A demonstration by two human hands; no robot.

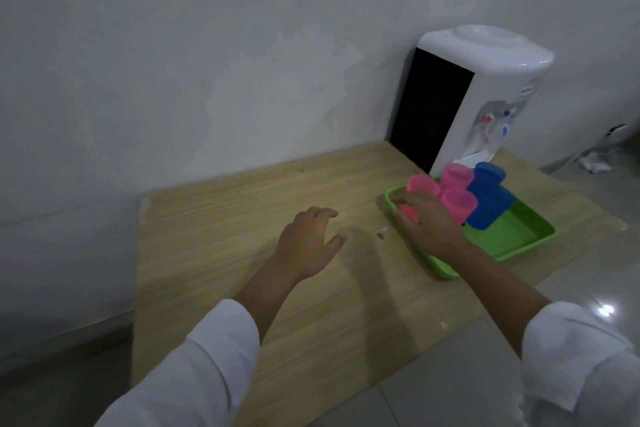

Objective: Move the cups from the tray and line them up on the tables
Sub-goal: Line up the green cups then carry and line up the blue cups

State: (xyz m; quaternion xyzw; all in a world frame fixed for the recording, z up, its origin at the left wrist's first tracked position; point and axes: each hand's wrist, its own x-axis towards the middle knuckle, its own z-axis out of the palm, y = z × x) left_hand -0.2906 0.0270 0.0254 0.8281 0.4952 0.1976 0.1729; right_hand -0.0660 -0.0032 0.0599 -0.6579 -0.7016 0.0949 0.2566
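1. Now your right hand [427, 222] reaches over the near rim of the green tray [512, 239], thumb and fingers curled round the nearest pink cup [419, 186]. By that hold, you are picking up the first cup.
2. Your left hand [308, 243] hangs low over the table [214, 218], fingers spread and relaxed, holding nothing. It lies over the bare wood left of the tray, probably where your row should begin.
3. Crowded against the gripped cup are a second pink cup [458, 174], a third pink cup [460, 202], a far blue cup [489, 173] and a near blue cup [491, 210]. All five are on the tray and none is on the table yet. Because they touch, lifting one may nudge its neighbours, so raise it straight up.
4. Surface: pale wood-grain tabletop, pushed against the wall [207, 45]. The tray sits toward its right side, just in front of a white water dispenser [491, 80] with a black side panel.
5. Room: plain greyish wall, glossy floor tiles [450, 392] at lower right, dim light. White sleeves cover both your forearms.
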